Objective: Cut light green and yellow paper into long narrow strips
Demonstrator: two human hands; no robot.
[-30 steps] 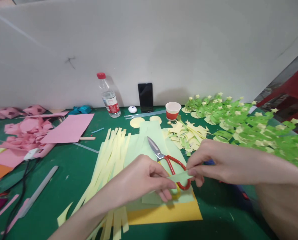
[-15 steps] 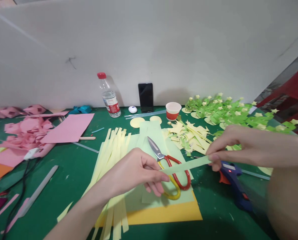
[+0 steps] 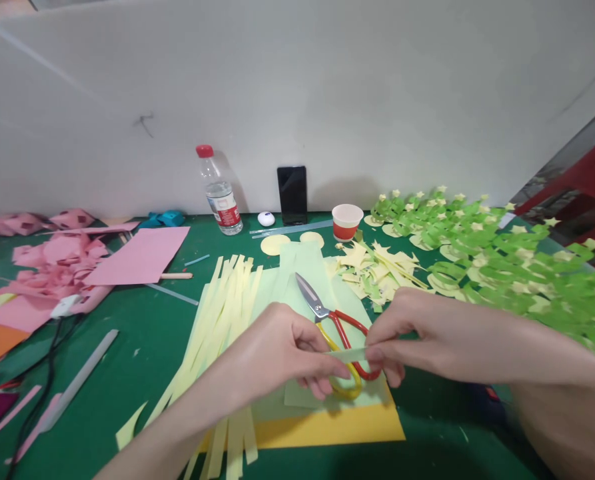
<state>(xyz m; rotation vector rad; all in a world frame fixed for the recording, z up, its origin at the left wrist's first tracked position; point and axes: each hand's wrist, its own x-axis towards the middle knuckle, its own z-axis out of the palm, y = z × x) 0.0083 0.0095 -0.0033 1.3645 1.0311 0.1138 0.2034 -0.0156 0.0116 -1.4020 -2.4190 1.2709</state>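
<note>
Left hand [image 3: 277, 347] and right hand [image 3: 427, 333] pinch one green strip [image 3: 352, 355]. Finished curls [image 3: 502, 267] crowd the tabletop's [image 3: 142, 347] right edge; yellow strips [image 3: 222, 307] lie unused.

Most of the light green strip [image 3: 351, 355] is buried in the pinch between the left hand [image 3: 282, 350] and right hand [image 3: 417, 333], and those fingers cover part of the scissors [image 3: 322, 312] handles behind. The right forearm [image 3: 552, 380] is blurry and runs off the bottom edge, with something dark [image 3: 480, 395] under it I can't make out. Past the right hand the green paper pieces [image 3: 527, 280] smear out toward the frame edge, and the bottle [image 3: 220, 193] label beyond the left hand is unreadably tiny.
</note>
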